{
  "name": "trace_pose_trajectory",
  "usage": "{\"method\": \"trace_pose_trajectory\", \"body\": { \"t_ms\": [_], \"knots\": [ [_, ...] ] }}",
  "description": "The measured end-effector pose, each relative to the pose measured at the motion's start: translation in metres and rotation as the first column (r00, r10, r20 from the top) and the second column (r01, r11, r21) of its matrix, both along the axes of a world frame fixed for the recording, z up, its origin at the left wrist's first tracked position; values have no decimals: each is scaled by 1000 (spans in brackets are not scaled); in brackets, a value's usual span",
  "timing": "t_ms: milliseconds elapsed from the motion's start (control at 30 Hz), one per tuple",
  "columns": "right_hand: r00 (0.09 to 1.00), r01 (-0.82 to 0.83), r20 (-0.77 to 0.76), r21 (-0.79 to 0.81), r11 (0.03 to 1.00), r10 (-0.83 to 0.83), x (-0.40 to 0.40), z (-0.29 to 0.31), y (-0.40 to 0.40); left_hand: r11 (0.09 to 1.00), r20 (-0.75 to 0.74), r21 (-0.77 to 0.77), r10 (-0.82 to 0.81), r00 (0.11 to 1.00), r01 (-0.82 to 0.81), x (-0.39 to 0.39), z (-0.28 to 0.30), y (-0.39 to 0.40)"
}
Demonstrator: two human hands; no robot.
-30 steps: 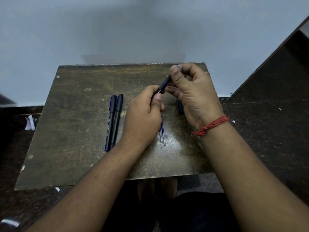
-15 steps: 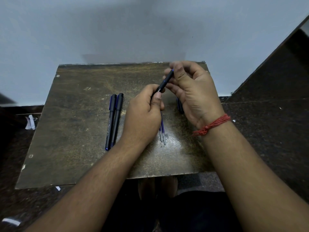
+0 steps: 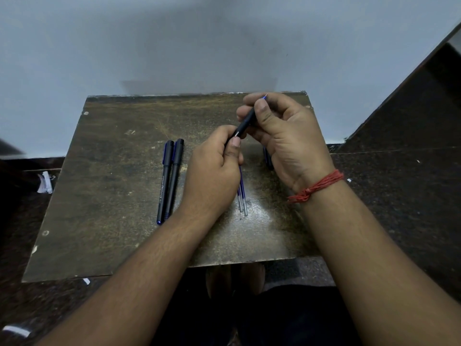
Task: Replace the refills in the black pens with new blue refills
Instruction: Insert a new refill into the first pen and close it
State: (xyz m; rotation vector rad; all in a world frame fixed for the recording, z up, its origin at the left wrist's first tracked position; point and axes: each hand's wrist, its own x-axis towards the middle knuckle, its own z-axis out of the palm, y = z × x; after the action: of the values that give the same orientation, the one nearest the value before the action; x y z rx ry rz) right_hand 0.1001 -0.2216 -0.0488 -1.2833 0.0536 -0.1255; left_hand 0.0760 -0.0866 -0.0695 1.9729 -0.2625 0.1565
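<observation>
A black pen (image 3: pixel 243 126) is held tilted above the brown board (image 3: pixel 112 186), its blue tip poking out past my right fingers. My left hand (image 3: pixel 214 171) grips its lower end; my right hand (image 3: pixel 284 136) pinches its upper end near the tip. Two capped black pens (image 3: pixel 169 181) lie side by side left of my left hand. A few blue refills (image 3: pixel 242 196) lie on the board between my wrists, partly hidden by my left hand. Another dark pen part (image 3: pixel 268 158) shows under my right palm.
The board rests on a dark speckled floor (image 3: pixel 399 196) against a pale wall (image 3: pixel 174 46). Scraps of white paper (image 3: pixel 45 182) lie on the floor at the left. My feet (image 3: pixel 237 278) show below the board's near edge.
My right hand has shifted slightly along the pen's upper end, and the blue tip now shows past the fingers. The left hand and the things on the board stay put.
</observation>
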Motion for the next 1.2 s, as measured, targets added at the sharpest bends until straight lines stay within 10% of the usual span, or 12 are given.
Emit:
{"method": "trace_pose_trajectory", "body": {
  "t_ms": [600, 733, 933, 1200],
  "knots": [
    [989, 136, -55, -37, 990, -138, -2, 6, 17, 994, 85, 63, 87, 993, -92, 2, 3, 4],
    [987, 154, -8, -268, 951, -162, -3, 11, 7, 989, 71, 110, 94, 993, -101, 4, 2, 6],
    [978, 62, -3, -950, 306, -209, -6, 16, -23, 980, 49, 149, 126, 991, -132, 8, -1, 11],
    [973, -160, -158, -987, 1, -167, -9, 12, -8, 978, 33, 146, 144, 989, -147, 7, 0, 12]
  ]
}}
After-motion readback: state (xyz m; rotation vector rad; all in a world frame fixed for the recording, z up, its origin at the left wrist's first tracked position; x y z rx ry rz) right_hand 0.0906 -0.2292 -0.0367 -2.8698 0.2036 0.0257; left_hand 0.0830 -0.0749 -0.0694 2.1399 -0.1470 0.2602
